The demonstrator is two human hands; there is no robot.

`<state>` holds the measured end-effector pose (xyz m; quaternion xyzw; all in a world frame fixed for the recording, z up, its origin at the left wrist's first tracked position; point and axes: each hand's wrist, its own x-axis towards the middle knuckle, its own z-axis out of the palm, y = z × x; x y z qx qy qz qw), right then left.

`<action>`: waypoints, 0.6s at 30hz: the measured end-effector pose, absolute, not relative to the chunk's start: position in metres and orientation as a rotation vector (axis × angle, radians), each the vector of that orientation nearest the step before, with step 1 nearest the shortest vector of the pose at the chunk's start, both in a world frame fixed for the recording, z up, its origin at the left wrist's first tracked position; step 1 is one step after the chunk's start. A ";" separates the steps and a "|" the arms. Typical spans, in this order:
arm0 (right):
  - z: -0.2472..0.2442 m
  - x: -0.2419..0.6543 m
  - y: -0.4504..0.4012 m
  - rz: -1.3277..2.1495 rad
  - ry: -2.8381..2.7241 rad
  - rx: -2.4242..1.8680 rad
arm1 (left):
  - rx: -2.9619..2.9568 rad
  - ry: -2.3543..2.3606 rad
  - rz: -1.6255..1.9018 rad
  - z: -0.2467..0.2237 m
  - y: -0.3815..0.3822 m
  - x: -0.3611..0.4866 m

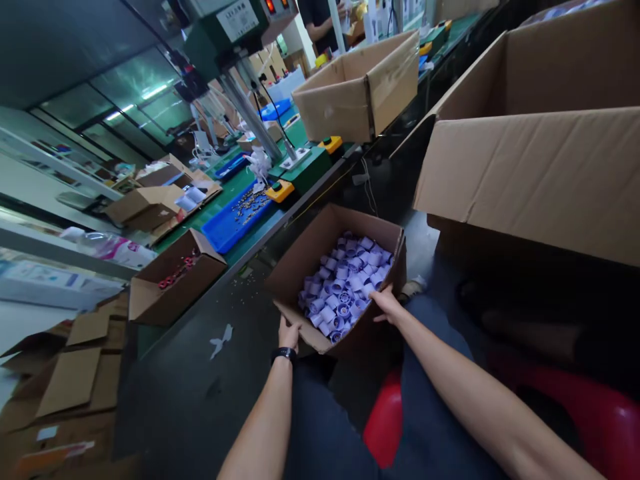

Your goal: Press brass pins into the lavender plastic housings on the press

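Note:
A small open cardboard box (310, 250) sits low in front of my knees, beside the bench edge. It is filled with several pale purple plastic caps (345, 283). My left hand (289, 333), with a black band at the wrist, grips the box's near left flap. My right hand (386, 303) holds the box's right rim, fingers curled over the edge next to the caps.
A green bench (235, 183) carries a blue tray (235, 220) of small metal parts, yellow push buttons (280, 191) and a press machine (235, 40). Open cartons stand on the bench (357, 90), at the left (173, 280) and far right (540, 133). A red stool (385, 420) is under me. Another person (320, 20) stands at the back.

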<state>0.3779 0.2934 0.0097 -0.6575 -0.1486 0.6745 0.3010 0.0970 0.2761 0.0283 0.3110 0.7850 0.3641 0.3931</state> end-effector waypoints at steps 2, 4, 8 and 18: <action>0.011 0.365 0.294 1.818 -0.424 -1.725 | 0.750 1.926 0.876 0.024 0.271 0.110; 0.011 0.349 0.294 1.868 -0.440 -1.699 | 0.708 1.853 0.820 0.019 0.262 0.123; 0.014 0.319 0.292 2.013 -0.506 -1.628 | 0.580 1.770 0.727 0.021 0.233 0.132; 0.006 0.302 0.298 2.043 -1.168 -1.626 | 0.329 1.808 0.756 0.062 0.167 0.085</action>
